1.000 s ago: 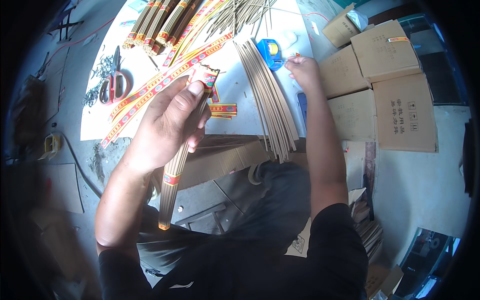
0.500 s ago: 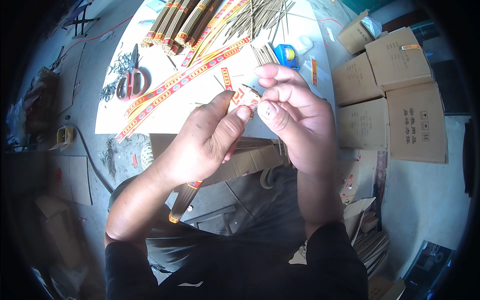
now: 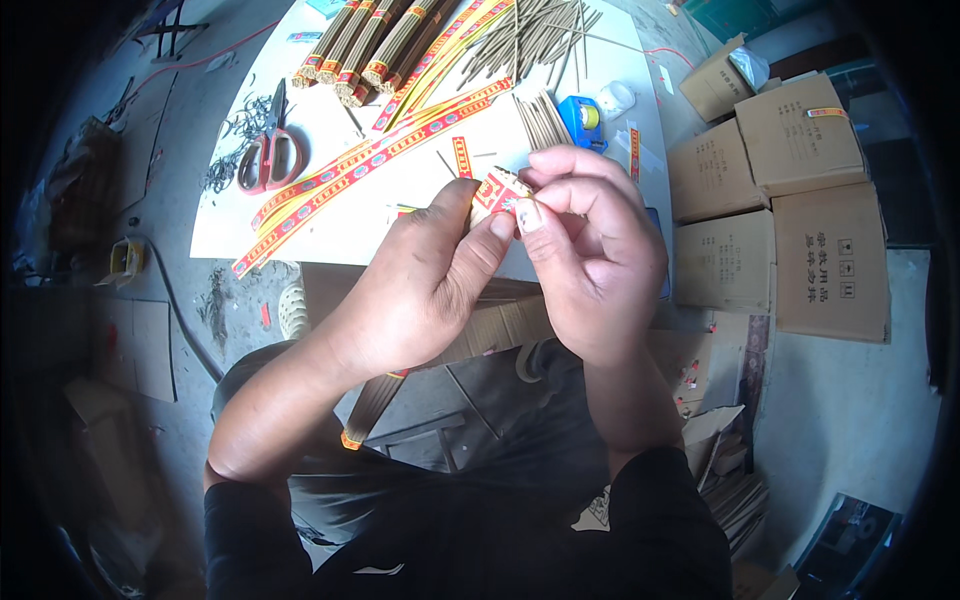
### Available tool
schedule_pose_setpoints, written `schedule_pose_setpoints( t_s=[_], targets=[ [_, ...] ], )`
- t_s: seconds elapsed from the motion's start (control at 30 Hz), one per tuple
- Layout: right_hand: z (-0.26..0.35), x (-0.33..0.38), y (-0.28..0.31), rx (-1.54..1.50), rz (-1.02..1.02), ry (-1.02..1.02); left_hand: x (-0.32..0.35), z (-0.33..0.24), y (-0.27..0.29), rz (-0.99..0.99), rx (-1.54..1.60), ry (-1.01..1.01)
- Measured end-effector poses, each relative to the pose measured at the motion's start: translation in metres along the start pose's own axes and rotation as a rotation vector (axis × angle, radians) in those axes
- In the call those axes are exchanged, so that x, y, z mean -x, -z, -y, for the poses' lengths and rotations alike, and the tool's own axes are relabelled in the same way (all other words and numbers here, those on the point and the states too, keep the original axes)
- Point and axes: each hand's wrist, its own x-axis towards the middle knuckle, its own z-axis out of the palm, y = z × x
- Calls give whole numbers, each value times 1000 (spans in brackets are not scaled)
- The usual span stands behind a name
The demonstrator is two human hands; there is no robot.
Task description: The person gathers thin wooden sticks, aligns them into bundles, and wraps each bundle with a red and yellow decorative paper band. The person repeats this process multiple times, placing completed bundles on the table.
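Note:
My left hand (image 3: 405, 265) is wrapped around a bundle of incense sticks (image 3: 372, 408). The bundle slants from over the table edge down toward my lap, its middle hidden by the hand. A red and yellow paper band (image 3: 500, 190) circles its upper end, and another band shows lower down. The fingers of my right hand (image 3: 600, 255) are closed, thumb and forefinger pinching the edge of the upper band. Just beyond my hands, a short red and yellow label strip (image 3: 460, 156) lies on the white table (image 3: 330, 225).
Red-handled scissors (image 3: 268, 155) lie at the left beside long printed paper strips (image 3: 365, 165). Finished bundles (image 3: 350, 50) and loose sticks (image 3: 530, 45) occupy the far side. A blue tape dispenser (image 3: 581, 122) stands at the table's right. Cardboard boxes (image 3: 800, 130) are stacked farther right.
My right thumb and fingers have moved in onto the paper band, which now sits flatter round the bundle's end. My left hand keeps its hold.

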Motion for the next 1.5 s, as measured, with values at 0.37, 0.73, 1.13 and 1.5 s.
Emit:
schedule_pose_setpoints(
  t_s=[0.37, 0.73, 1.13, 1.5],
  targets=[
    [3, -1, 3, 83, 0, 0, 1, -2, 1, -2, -32, 5],
    [10, 2, 5, -79, 1, -103, 0, -6, -1, -65, -68, 48],
    [-4, 10, -21, -220, -136, -42, 3, -4, -8, -121, -42, -20],
    [0, 10, -25, -208, -195, -114, 2, 6, -16, -244, -175, -197]
  ],
)
